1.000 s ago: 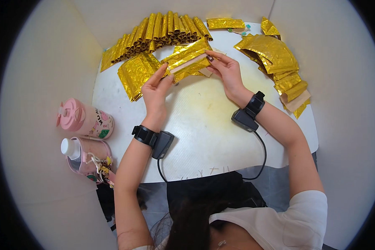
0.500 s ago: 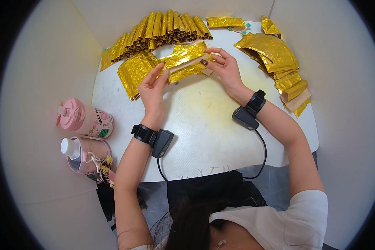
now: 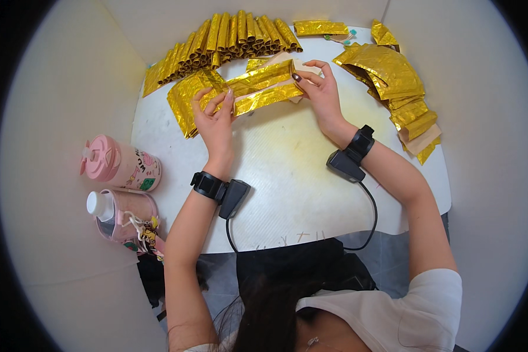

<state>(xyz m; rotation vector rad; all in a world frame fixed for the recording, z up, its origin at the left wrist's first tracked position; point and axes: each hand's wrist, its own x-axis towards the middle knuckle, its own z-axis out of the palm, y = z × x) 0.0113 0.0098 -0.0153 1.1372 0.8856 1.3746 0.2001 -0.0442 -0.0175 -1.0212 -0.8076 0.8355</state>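
Observation:
Held above the table is a sheet of gold foil paper (image 3: pixel 268 99), its two long edges folded inward and a pale strip showing between them. My left hand (image 3: pixel 216 120) has its thumb and fingers on the left end of the sheet. At the opposite end my right hand (image 3: pixel 321 94) pinches the sheet between thumb and fingers. Just left of it lies a stack of flat gold sheets (image 3: pixel 185 108), partly under my left fingers. More gold and tan paper (image 3: pixel 256 63) shows behind the held sheet.
Rolled gold paper tubes (image 3: pixel 232 38) are piled along the back of the white table (image 3: pixel 281 176). A single gold strip (image 3: pixel 321 28) lies beside them. Overlapping gold packets (image 3: pixel 387 76) curve down the right side. A pink-lidded cup (image 3: pixel 123 164) and a white-capped bottle (image 3: pixel 101 205) stand at left.
My right thumb and fingers have shifted down and right at the sheet's end. The folded strips now sit flatter, and my left fingers have moved slightly along the left end.

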